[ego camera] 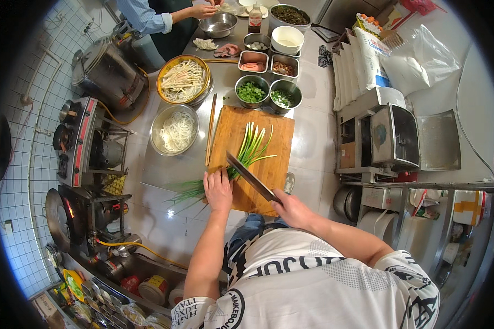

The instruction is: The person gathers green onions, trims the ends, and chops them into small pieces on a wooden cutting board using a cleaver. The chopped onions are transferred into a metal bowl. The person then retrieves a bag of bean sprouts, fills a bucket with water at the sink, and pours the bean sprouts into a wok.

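Observation:
A bunch of green onions [251, 148] lies slantwise across a wooden cutting board [278, 185], white ends toward the far side. My left hand [219, 190] presses on the green part near the board's left edge, its fingers over the stalks. Long green tips trail past that edge to the left. In my right hand [290, 207] is the handle of a cleaver [249, 174]. Its blade reaches up and left over the stalks, just right of my left fingertips. Whether the edge touches the onions cannot be seen. A pair of wooden chopsticks [211, 129] lies left of the board.
Beyond the board stand metal bowls of chopped greens [251, 90] and chopped scallion [283, 98]. To the left are a bowl of white noodles [177, 130] and a yellow-rimmed basket of pale sprouts [185, 80]. A co-worker's hand [203, 11] is above a steel bowl [219, 24] at the table's far end.

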{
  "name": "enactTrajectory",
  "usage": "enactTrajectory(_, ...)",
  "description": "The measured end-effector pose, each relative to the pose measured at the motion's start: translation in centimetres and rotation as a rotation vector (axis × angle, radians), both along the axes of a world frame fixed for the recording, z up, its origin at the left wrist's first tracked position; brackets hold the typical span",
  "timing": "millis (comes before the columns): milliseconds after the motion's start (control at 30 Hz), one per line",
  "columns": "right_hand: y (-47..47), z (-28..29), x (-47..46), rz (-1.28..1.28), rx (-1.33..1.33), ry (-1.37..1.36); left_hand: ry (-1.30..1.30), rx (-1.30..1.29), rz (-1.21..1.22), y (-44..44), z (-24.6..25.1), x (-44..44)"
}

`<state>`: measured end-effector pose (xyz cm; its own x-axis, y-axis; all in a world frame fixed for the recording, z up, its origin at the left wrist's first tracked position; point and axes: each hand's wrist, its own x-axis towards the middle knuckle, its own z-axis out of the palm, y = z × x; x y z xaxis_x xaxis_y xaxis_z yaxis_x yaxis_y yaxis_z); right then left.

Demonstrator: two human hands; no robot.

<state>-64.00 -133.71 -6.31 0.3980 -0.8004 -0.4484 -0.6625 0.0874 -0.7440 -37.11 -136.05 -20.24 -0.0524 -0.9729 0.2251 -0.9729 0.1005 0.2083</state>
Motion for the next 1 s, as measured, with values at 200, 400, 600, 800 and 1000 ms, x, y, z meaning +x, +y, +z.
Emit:
enactTrajectory(200,-0.5,-4.3,2.6,0.08,-0.145,0.081,0.054,-0.012,-0.022,0.0,-1.7,0.3)
enactTrajectory(400,-1.2,-5.9,2.8,0.117,-0.206,0.05,0.033,-0.05,-0.096,1.6,-1.3,0.9)
enactTrajectory(600,-3.0,-3.6,0.8,0.22,-0.175,0.044,0.138,-0.044,-0.302,4.2,-0.3,0.1)
enactTrajectory(800,-3.6,-0.5,-3.3,0.004,-0.272,-0.008,0.171,-0.096,-0.518,0.4,-2.3,-9.4)
enactTrajectory(1000,-8.0,-0.9,-9.2,-0.137,-0.351,0.198,0.227,-0.171,-0.344,-7.7,-2.1,-14.4)
